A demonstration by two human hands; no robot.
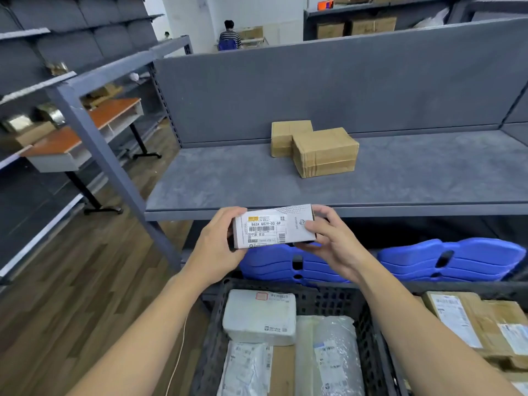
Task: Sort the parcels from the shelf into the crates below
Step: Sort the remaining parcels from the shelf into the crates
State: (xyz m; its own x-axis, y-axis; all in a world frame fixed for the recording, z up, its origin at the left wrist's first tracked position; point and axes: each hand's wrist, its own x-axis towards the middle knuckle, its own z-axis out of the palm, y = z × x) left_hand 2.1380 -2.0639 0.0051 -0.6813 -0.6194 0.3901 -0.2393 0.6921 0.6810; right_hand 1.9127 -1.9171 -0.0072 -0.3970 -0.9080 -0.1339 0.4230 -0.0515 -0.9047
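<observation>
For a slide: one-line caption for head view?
Left hand and right hand hold a white labelled parcel before the shelf, where two brown boxes sit; a black crate below holds parcels.

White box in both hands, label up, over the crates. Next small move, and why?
Probably lower the white box into the black crate below it. The left hand and right hand grip its ends in front of the shelf, label up; which crate the label calls for I cannot tell. Two brown parcels wait on the shelf.
</observation>
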